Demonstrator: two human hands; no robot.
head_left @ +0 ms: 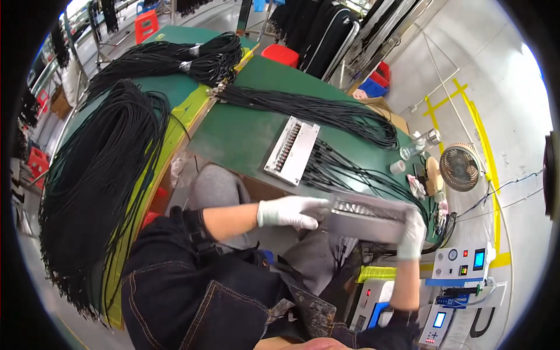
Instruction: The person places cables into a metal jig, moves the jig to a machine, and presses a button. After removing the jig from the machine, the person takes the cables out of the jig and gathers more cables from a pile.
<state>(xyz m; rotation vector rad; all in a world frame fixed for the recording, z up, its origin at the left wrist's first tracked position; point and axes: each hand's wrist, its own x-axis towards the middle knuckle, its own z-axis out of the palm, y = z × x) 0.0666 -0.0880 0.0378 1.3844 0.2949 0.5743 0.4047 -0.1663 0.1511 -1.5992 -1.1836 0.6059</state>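
Observation:
A grey metal fixture (pixel 373 224), long and box-shaped with a slotted top, is held over my lap at the table's near edge, slightly smeared by motion. My white-gloved right hand (pixel 413 233) is closed round its right end. My left hand (pixel 291 211), also in a white glove, reaches to its left end with fingers stretched and thumb apart; whether the fingertips touch it I cannot tell. Just beyond lies a similar silver fixture (pixel 300 154) on the green table, with a row of slots and several black cables (pixel 344 166) running out of its right side.
Bundles of black cable (pixel 105 175) cover the left table, and another bundle (pixel 309 108) stretches across the back. At the right stand a small fan (pixel 459 167), a glass jar (pixel 417 143) and a white roll (pixel 397 167). Control boxes with screens (pixel 464 262) sit at lower right.

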